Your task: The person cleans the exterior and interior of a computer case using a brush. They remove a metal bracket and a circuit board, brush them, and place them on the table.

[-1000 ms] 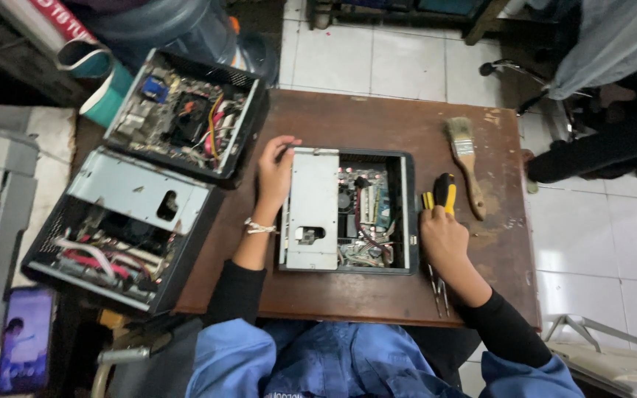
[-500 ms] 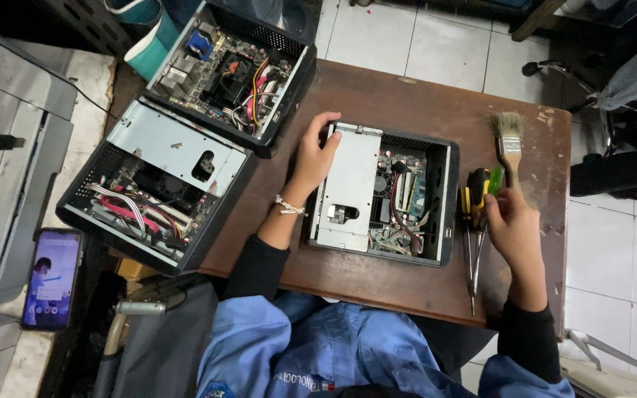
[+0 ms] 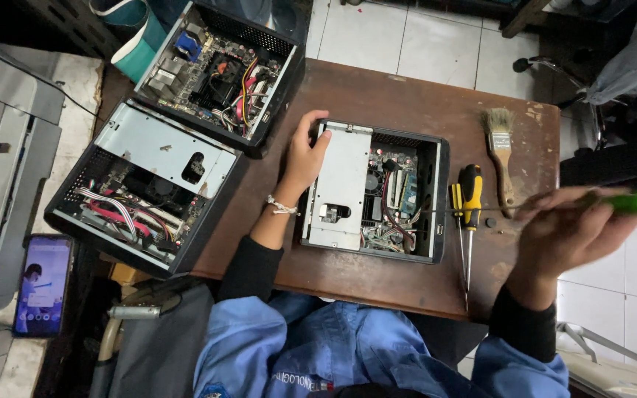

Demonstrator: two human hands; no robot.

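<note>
The brown tabletop carried three opened small computer cases. Two of them, the upper case and the lower case, sat at its far-left corner and left edge, overhanging it, seemingly parked out of the working area. The third open case lay at the centre near the front edge, directly before the person, its silver drive bracket over the left half. The left hand rested on that case's left wall, fingers curled over the rim, apparently bracing it. The right hand, blurred, was raised off the right edge, fingers closed around a green-handled screwdriver whose shaft pointed toward the case. A paintbrush and a yellow-and-black screwdriver lay between case and right edge, within reach.
</note>
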